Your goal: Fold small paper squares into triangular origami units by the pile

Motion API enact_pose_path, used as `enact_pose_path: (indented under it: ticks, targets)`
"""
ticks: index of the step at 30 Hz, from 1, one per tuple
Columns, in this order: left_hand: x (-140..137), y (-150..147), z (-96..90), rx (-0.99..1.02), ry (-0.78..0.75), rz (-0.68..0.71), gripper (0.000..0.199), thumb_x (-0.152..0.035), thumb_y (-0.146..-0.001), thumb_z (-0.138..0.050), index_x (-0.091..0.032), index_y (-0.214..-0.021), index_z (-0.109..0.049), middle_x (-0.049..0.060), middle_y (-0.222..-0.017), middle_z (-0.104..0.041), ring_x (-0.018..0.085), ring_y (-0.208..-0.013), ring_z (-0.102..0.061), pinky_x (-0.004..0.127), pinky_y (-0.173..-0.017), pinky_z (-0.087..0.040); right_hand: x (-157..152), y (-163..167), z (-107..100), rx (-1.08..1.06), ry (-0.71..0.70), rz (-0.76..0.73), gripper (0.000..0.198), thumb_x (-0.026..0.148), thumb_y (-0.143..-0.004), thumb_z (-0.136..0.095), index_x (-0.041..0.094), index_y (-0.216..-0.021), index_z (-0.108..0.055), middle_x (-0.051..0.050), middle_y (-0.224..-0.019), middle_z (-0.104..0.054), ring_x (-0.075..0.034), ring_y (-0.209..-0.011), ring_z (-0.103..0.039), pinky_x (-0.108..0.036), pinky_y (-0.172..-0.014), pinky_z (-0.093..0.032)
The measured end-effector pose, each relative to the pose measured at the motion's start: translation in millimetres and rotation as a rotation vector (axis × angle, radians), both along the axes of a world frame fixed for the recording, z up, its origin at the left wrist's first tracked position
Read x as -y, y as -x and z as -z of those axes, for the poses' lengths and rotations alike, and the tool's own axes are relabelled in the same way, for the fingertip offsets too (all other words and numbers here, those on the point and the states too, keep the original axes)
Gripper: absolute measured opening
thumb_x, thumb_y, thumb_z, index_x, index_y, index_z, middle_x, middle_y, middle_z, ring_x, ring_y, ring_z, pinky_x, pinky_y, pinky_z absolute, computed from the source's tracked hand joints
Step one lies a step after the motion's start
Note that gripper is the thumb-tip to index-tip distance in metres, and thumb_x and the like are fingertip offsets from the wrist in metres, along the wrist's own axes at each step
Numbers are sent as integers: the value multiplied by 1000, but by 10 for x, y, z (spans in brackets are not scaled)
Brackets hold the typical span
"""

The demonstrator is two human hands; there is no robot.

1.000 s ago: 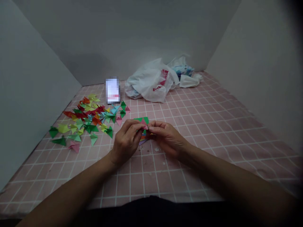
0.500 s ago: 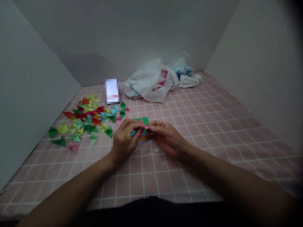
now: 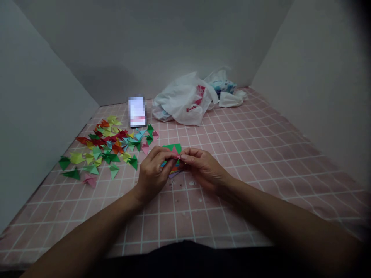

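Observation:
Between my two hands is a small piece of folded pink paper (image 3: 175,150), its pointed tip sticking up. My left hand (image 3: 153,168) pinches its left side between thumb and fingers. From the right, my right hand (image 3: 204,168) grips the paper's other edge, thumb on top. Most of the folded paper is hidden by the fingers. Beneath it lies a stack of coloured paper squares (image 3: 177,146), green on top, with blue, orange and purple edges showing. Several finished origami cranes (image 3: 111,157) in green, yellow, red, orange, blue and pink are spread to the left.
A phone (image 3: 137,112) with a lit, blurred screen stands behind the cranes. White plastic bags (image 3: 185,98) lie crumpled against the back wall. A pink checked cloth (image 3: 261,154) covers the table, with pale walls on three sides.
My right fingers have shifted slightly left along the pink paper, closer to the left fingertips. Everything else has stayed in place.

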State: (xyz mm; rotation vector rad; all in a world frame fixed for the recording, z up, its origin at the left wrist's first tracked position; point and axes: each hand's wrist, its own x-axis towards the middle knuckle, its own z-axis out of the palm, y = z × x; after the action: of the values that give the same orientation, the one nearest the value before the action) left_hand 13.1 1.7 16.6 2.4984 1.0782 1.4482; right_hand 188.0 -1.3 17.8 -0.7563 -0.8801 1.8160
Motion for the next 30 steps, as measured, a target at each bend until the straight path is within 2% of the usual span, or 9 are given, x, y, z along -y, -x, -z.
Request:
enact_pose_path:
  ticks: [7, 12, 16, 21, 26, 30]
  targets:
    - [-11, -15, 15, 79, 85, 22, 11, -8, -89, -68, -18, -93, -67, 3, -87, -66, 15, -83, -65, 27, -74, -54, -1, -7, 24, -9, -2, 14, 22, 35, -70, -84, 18, -73, -71, 0, -73, -64, -13, -70, -56, -30, -74, -44]
    - [-5, -26, 16, 173, 197, 37, 10, -8, -88, -69, -18, -90, -68, 2, -84, -66, 13, -79, -63, 25, -71, -51, -29, -19, 48, 59, -53, 72, 25, 40, -77, -78, 18, -74, -66, 2, -69, -62, -12, -66, -55, -29, -72, -43]
    - [5, -32, 23, 297, 360, 43, 5, -13, -88, -69, -18, -88, -69, 2, -85, -66, 13, -78, -62, 24, -69, -50, -44, -25, 55, 105, -119, 121, 22, 35, -77, -79, 20, -79, -63, 4, -72, -61, -11, -66, -55, -27, -69, -44]
    - [12, -45, 24, 481, 578, 63, 1, -17, -83, -72, -18, -83, -71, 1, -81, -65, 12, -75, -61, 23, -68, -49, -41, -17, 71, 135, -174, 35, 23, 30, -72, -83, 21, -86, -66, 2, -84, -66, -13, -76, -62, -29, -77, -48]
    - [37, -83, 16, 645, 844, 127, 9, -22, -78, -75, -17, -84, -70, 0, -77, -66, 11, -68, -62, 21, -61, -51, -29, -25, 90, 223, -199, -9, 17, 32, -76, -78, 20, -78, -66, 1, -77, -66, -14, -72, -61, -31, -76, -48]
    - [45, -104, 9, 740, 951, 160, 17, -25, -74, -79, -17, -84, -69, -1, -76, -69, 11, -68, -65, 21, -62, -54, -38, -30, 104, 253, -202, 1, 17, 33, -79, -76, 19, -77, -65, 0, -78, -67, -14, -73, -61, -32, -75, -48]
